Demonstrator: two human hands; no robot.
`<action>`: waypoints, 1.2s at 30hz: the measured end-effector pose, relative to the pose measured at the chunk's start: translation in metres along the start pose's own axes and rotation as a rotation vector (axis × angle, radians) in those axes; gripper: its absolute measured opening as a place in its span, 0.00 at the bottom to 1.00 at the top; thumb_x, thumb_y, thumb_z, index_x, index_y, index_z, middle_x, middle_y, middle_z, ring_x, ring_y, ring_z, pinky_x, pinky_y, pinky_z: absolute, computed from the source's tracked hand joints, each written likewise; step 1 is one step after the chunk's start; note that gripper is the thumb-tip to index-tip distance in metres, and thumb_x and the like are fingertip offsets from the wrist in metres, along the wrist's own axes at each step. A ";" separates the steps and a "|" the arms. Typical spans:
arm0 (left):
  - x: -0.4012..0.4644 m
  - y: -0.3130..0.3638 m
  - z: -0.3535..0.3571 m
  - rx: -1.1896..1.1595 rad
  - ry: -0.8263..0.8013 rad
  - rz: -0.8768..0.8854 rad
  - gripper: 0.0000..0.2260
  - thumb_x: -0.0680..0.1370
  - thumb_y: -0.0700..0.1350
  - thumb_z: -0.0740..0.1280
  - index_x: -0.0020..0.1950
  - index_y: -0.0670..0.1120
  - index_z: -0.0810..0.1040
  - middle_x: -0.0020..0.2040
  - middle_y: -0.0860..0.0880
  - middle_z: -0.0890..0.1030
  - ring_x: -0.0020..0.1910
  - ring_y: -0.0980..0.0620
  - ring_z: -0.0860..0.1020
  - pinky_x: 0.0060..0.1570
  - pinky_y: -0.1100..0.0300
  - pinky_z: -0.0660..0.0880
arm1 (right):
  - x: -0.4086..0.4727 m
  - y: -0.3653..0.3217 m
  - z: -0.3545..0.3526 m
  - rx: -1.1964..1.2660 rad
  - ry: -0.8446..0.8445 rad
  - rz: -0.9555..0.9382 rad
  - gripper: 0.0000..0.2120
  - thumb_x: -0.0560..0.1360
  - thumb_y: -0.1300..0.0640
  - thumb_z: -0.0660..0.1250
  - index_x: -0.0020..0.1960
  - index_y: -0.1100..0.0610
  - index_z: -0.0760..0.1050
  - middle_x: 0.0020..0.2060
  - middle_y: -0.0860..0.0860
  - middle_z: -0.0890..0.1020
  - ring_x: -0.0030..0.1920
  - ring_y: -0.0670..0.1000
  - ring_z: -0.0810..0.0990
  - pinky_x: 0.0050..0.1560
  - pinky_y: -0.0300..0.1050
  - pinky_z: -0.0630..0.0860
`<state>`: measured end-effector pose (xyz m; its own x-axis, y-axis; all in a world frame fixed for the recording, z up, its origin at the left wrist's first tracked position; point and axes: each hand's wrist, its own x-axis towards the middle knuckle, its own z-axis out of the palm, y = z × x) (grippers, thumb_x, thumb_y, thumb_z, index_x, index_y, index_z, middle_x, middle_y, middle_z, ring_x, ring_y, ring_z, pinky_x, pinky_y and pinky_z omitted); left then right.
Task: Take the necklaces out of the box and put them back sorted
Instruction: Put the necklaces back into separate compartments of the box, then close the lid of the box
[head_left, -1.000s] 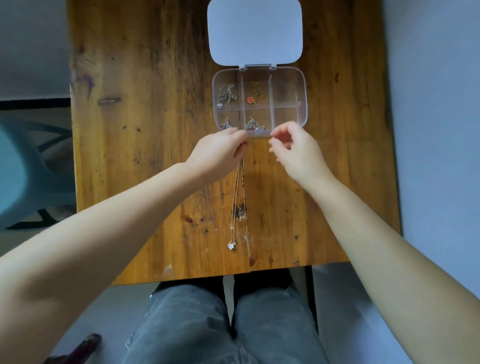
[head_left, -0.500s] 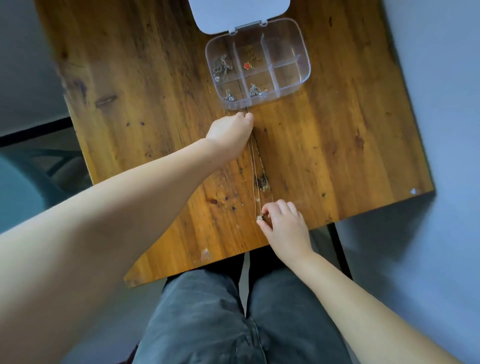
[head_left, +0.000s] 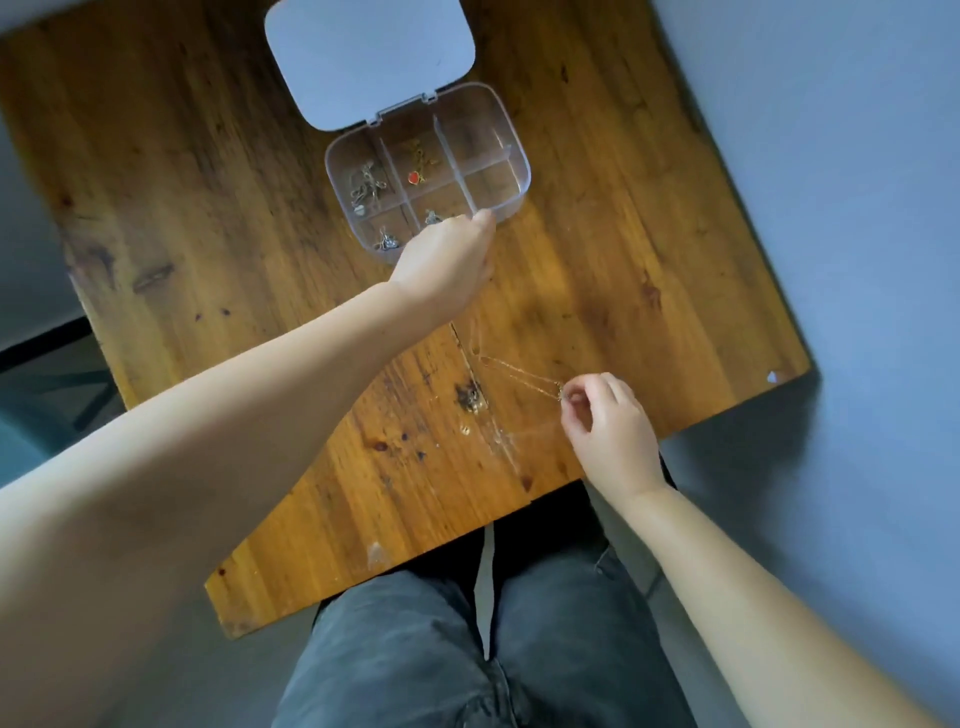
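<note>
A clear box (head_left: 511, 205) with six compartments lies on the wooden table, its white lid (head_left: 369, 57) flipped open behind it. Necklaces lie in four compartments, one with a red pendant (head_left: 414, 177); the two right compartments hold nothing. A thin gold necklace (head_left: 511, 371) stretches across the table between my hands. My left hand (head_left: 447, 260) pinches its upper end just in front of the box. My right hand (head_left: 605, 426) pinches its lower end near the table's front edge. The chain bends midway.
The wooden table (head_left: 234, 208) has a dark knot (head_left: 470, 397) between my hands. Its front edge runs diagonally above my grey-trousered knees (head_left: 467, 649). A blue-grey wall is on the right, and part of a chair (head_left: 31, 415) shows at the left.
My right hand went from beside the left hand down to the chain's pendant end, then lifted it toward the right, bending the chain. The left hand kept the upper end. The view has tilted.
</note>
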<state>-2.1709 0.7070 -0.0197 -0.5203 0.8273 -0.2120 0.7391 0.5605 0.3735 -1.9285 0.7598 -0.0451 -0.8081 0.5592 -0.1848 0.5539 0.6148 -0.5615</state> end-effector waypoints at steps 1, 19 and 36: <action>0.013 0.014 -0.004 -0.023 0.045 0.035 0.03 0.75 0.37 0.59 0.43 0.42 0.65 0.37 0.43 0.72 0.33 0.42 0.70 0.31 0.52 0.66 | 0.009 0.011 -0.011 0.029 0.031 0.048 0.04 0.74 0.63 0.67 0.48 0.60 0.76 0.44 0.53 0.79 0.46 0.53 0.78 0.45 0.46 0.76; 0.166 0.092 0.042 -0.052 -0.012 -0.089 0.09 0.78 0.39 0.60 0.58 0.43 0.70 0.40 0.47 0.74 0.35 0.49 0.74 0.27 0.61 0.67 | 0.083 0.119 -0.076 -0.022 0.060 0.330 0.04 0.74 0.58 0.66 0.49 0.54 0.73 0.40 0.47 0.76 0.42 0.47 0.75 0.36 0.39 0.71; 0.037 -0.110 -0.058 -0.681 0.531 -1.033 0.21 0.79 0.52 0.61 0.68 0.43 0.68 0.66 0.44 0.73 0.60 0.48 0.74 0.59 0.55 0.72 | 0.340 -0.086 -0.036 0.465 -0.248 0.104 0.20 0.80 0.55 0.56 0.72 0.53 0.63 0.64 0.51 0.74 0.53 0.48 0.78 0.54 0.46 0.77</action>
<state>-2.2960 0.6736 -0.0159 -0.9222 -0.1609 -0.3516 -0.3661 0.6556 0.6604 -2.2438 0.9170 -0.0306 -0.8081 0.4214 -0.4115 0.5315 0.2206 -0.8179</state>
